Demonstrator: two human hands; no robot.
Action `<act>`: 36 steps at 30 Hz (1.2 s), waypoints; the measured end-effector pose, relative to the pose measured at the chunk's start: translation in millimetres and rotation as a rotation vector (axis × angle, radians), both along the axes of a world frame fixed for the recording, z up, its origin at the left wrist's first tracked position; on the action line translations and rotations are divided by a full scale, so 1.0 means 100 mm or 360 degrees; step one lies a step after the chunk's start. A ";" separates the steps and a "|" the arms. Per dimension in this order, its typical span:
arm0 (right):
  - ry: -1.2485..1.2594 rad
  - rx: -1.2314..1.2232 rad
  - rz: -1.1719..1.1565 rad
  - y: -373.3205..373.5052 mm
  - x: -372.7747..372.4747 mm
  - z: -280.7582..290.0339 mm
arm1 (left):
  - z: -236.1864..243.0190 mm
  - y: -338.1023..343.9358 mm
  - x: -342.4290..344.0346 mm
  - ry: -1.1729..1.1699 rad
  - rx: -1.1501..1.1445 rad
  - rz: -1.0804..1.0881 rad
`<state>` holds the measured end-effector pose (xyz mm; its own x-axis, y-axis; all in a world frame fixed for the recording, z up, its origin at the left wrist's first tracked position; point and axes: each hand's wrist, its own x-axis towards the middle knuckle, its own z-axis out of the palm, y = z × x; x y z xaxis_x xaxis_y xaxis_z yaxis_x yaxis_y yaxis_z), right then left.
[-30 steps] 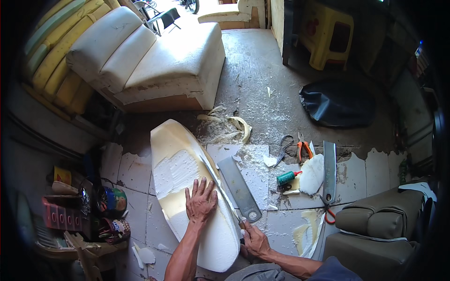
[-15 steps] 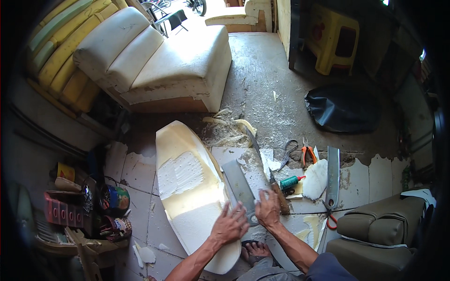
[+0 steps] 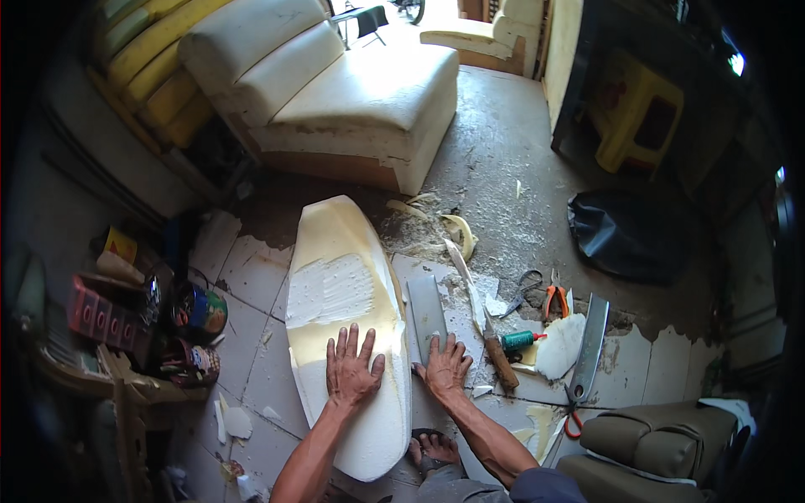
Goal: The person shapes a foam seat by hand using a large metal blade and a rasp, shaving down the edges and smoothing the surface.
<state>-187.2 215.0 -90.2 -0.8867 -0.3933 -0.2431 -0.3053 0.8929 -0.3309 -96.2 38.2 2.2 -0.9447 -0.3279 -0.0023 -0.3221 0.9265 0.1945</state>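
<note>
One pitted, elongated foam pad (image 3: 344,289), my left hand (image 3: 354,375) flat atop; right, one metal strip (image 3: 428,310), my right hand (image 3: 445,367) splayed over it.

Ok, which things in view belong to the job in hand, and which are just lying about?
In the job:
foam pad, under the left hand
metal strip, under the right hand
knife, lying to the right of that hand, probably

Lying about, it seems:
dark scissors
pliers
green bottle
black cover
yellow stool
</note>
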 end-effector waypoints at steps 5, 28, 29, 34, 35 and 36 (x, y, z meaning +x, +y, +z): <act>-0.0088 -0.0030 -0.0065 -0.02 -0.09 0.03 | -0.17 -0.05 -0.09 0.0062 0.0072 0.0074; -0.0519 -0.0896 -0.0062 -0.37 -0.14 0.21 | -0.16 -0.06 -0.34 0.0126 0.0078 0.0147; -0.0496 -0.0627 0.0009 -0.28 -0.05 0.23 | -0.16 -0.07 -0.33 0.0061 0.0101 0.0144; -0.0485 -0.0552 -0.0110 -0.19 0.13 0.31 | -0.17 -0.07 -0.31 0.0159 0.0157 0.0168; -0.0565 -0.0518 -0.0129 -0.22 0.03 0.32 | -0.16 -0.07 -0.31 0.0156 0.0149 0.0164; -0.0595 -0.0509 -0.0165 -0.21 -0.03 0.35 | -0.16 -0.08 -0.31 0.0123 0.0164 0.0147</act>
<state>-189.9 194.0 -55.0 -0.8001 -0.4147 -0.4334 -0.0287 0.7482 -0.6629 -127.1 30.3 -13.8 -0.9093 -0.4150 0.0311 -0.3852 0.8676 0.3144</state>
